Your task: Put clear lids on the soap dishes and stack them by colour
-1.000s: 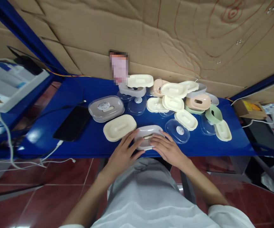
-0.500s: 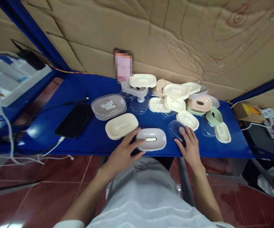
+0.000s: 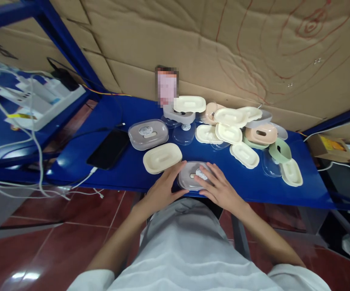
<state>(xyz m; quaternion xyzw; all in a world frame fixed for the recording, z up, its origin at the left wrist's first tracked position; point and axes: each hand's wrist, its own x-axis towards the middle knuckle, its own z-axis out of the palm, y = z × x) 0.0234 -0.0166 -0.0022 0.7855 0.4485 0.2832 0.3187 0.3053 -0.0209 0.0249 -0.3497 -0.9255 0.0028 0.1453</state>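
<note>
At the near edge of the blue bench (image 3: 126, 178), right in front of the seated person, sits a grey soap box (image 3: 190, 180) with a clear lid (image 3: 201, 173) laid over its top, a white round sticker showing through the lid. The left hand (image 3: 163, 189) cups the box's left end, fingers (image 3: 175, 169) spread and curled against its side. The right hand (image 3: 220, 190) lies flat on the lid from the right, fingers stretched out and pressing down rather than closed around it. Just left of the box lies a cream tray (image 3: 162, 157), close to the left hand's fingertips. Farther back on the left stands a finished grey box with clear lid (image 3: 148, 133), and beside that a black phone (image 3: 108, 148) with a white cable plugged in. Behind and to the right is a loose heap of cream, pink, green and clear soap box parts (image 3: 241, 133), against the cardboard wall (image 3: 223, 48).
</note>
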